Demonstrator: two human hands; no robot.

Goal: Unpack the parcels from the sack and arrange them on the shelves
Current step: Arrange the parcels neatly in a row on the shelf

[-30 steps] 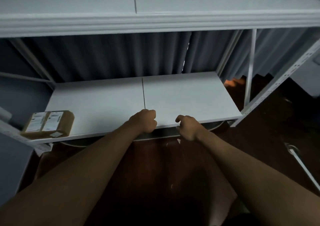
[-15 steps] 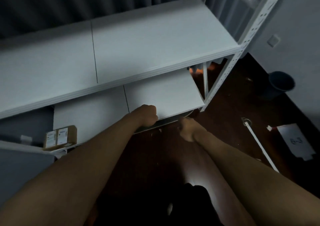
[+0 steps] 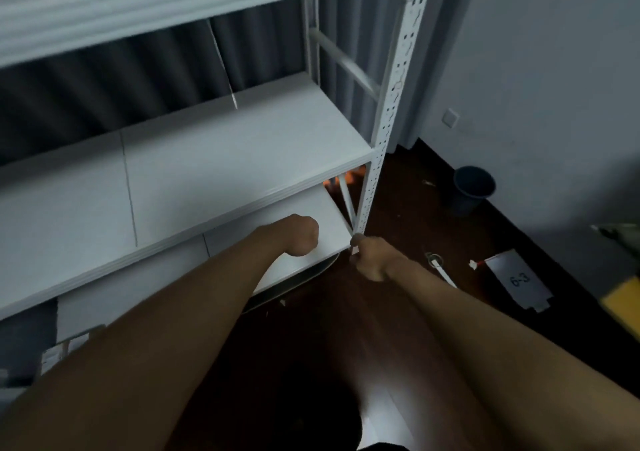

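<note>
The white shelving unit (image 3: pixel 242 146) fills the left and middle of the head view, with its perforated corner post (image 3: pixel 388 104) on the right. My left hand (image 3: pixel 303 236) is a closed fist over the right end of the lowest shelf (image 3: pixel 325 215), and nothing shows in it. My right hand (image 3: pixel 370 258) is curled just off that shelf's front right corner, at the foot of the post, with the thumb near the metal. A blurred parcel with white labels (image 3: pixel 60 352) peeks out at the shelf's left end, mostly hidden behind my left forearm. No sack is clearly visible.
A dark bin (image 3: pixel 474 187) stands by the wall. On the dark floor lie a sheet marked 6-3 (image 3: pixel 517 281) and a white rod (image 3: pixel 443 274). A yellow and grey object (image 3: pixel 623 295) is cut off at the right edge. A grey curtain (image 3: pixel 104 83) hangs behind the shelves.
The view has swung right and up, bringing the corner post, bin and floor sheet into view. Both hands stay curled and have shifted toward the lowest shelf's right corner.
</note>
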